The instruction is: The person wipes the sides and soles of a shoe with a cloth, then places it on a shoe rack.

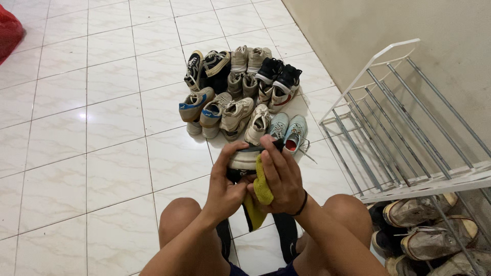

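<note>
Shoes sit in a bunch on the white tile floor in front of you. You are sitting low, with your bare knees up on both sides.

Your left hand wraps around a shoe with a pale sole. The fingers curl over the top edge and the thumb is tucked under, so the hand is closed tight on it. The shoe is up in the air, just above your knees and between your two hands.

Your right hand holds a yellow cloth. The fingers are folded down over the cloth and press it against the shoe. A bit of the cloth hangs down under your hands. A dark band goes around your right wrist.

Just past your hands, on the floor, is a pair of light blue shoes. Beside them are tan shoes and shoes with blue stripes. Farther back are grey high shoes and black and white shoes.

On your right, a white metal shoe rack leans near the tan wall. More worn, dirty shoes lie under the rack, close to your right knee. A red thing shows at the top left corner, but you cannot tell what it is.
</note>
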